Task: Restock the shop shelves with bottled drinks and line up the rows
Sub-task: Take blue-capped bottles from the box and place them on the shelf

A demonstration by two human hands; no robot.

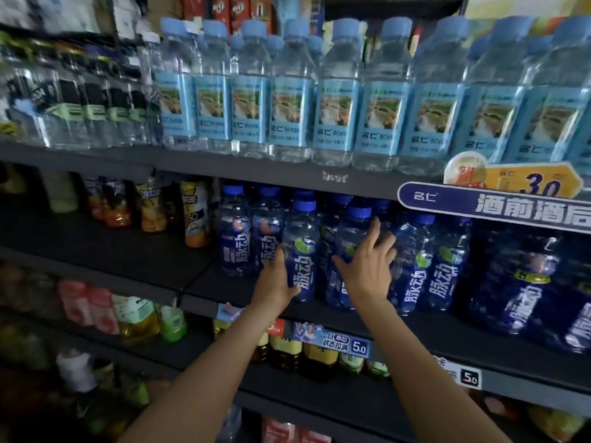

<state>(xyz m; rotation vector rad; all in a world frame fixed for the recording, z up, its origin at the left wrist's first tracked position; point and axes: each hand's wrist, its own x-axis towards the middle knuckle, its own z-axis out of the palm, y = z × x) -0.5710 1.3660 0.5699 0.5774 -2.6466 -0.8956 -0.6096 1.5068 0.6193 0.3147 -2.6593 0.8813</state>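
A row of dark blue drink bottles with blue caps stands on the middle shelf (431,327). My left hand (277,282) grips one blue bottle (302,251) near its lower half, at the front of the row. My right hand (367,266) wraps round the neighbouring blue bottle (350,238), fingers spread over its body. Both bottles stand upright on the shelf. More of the same bottles (415,260) stand to the right, and others (235,231) to the left.
The top shelf holds a long row of clear water bottles (335,103) with light blue labels. Orange and yellow juice bottles (195,215) stand left of the blue ones, beside a bare stretch of shelf (121,251). Price tags (339,342) hang on the shelf edge; lower shelves hold mixed drinks.
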